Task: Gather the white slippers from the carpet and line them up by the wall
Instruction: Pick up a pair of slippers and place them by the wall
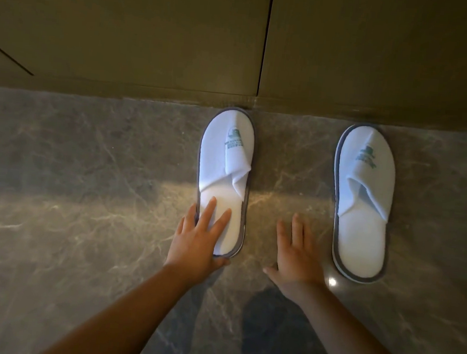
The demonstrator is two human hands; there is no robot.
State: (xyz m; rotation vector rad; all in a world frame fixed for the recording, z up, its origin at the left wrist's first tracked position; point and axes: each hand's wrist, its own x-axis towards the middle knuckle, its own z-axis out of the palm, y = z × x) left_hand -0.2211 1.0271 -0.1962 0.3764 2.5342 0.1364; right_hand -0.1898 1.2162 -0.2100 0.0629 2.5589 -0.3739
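Note:
Two white slippers with grey soles and green logos lie on a marble floor, toes touching the base of the wall (153,44). The left slipper (229,159) has a creased, folded upper. My left hand (198,238) rests flat with spread fingers over its heel end, the thumb under the heel edge. The right slipper (363,198) lies apart, about a hand's width further right. My right hand (296,254) is flat and open on the floor between the two slippers, touching neither.
The grey veined marble floor (85,193) spreads out to both sides and toward me. The olive wall panels have a vertical seam (265,39) just above the left slipper. A dark shadow (270,333) falls on the floor between my forearms.

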